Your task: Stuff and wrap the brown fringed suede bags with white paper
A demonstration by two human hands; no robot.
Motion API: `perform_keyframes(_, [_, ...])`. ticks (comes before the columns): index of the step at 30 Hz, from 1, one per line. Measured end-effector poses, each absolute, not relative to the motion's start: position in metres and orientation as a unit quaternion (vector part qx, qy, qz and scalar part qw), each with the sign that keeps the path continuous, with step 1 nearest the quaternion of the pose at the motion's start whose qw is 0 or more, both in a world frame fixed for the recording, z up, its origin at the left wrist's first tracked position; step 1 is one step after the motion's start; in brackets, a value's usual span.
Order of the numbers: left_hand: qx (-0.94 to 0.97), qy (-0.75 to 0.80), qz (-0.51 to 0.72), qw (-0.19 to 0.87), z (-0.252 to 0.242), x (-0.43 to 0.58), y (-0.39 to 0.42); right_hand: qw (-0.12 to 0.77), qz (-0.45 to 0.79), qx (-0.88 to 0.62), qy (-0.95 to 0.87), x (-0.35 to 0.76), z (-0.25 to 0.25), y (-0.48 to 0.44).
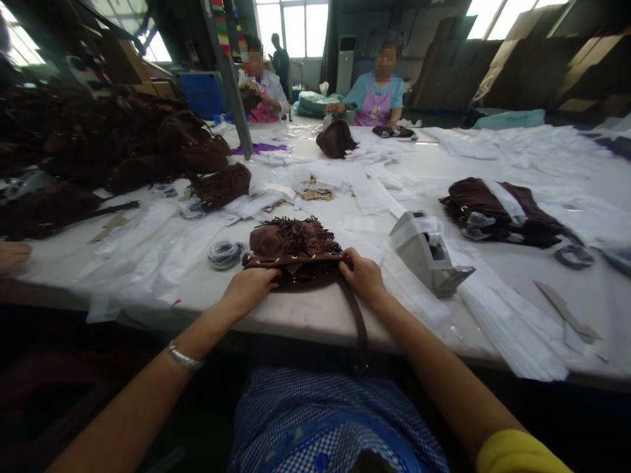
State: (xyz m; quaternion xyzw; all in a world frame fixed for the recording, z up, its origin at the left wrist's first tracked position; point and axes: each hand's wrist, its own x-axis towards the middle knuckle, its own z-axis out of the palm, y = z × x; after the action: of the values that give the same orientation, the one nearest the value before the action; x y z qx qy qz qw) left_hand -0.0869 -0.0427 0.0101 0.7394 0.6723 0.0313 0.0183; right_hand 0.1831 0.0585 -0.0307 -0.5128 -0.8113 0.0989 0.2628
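A brown fringed bag (pixel 296 246) lies on the white table in front of me, its opening facing my body. My left hand (pixel 254 289) grips the left end of its rim, with the fingertips partly inside the edge. At the right end, my right hand (pixel 359 272) pinches the rim between thumb and fingers. A brown strap (pixel 355 315) hangs from the bag's right side over the table's front edge. Just left of the bag sits a grey coil (pixel 225 253).
A grey tape dispenser (pixel 431 253) stands right of my right hand. Wrapped brown bags (pixel 503 210) lie farther right, and a large brown pile (pixel 123 138) fills the left. White plastic sleeves (pixel 142 256) cover much of the table (pixel 305 312). Two people work across it; another person's hand (pixel 14 256) shows at left.
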Motion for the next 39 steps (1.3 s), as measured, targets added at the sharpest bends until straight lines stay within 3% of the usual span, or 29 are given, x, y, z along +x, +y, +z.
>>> perform_keyframes(9, [0.839, 0.489, 0.134, 0.197, 0.026, -0.131, -0.068, 0.271, 0.134, -0.499, -0.812, 0.183, -0.03, 0.063])
perform_keyframes(16, [0.841, 0.514, 0.141, 0.093, 0.019, -0.132, -0.081, 0.243, 0.099, -0.525, -0.81, 0.179, -0.027, 0.054])
perform_keyframes(21, [0.63, 0.693, 0.346, -0.056, -0.002, -0.117, -0.092, 0.234, 0.111, -0.533, -0.805, 0.172, -0.019, 0.043])
perform_keyframes(30, [0.508, 0.757, 0.41, 0.035, -0.029, -0.109, -0.055, 0.139, 0.07, -0.526, -0.836, 0.167, -0.013, 0.049])
perform_keyframes(39, [0.539, 0.795, 0.277, 0.004, -0.007, -0.138, -0.061, 0.093, 0.057, -0.522, -0.846, 0.17, -0.009, 0.044])
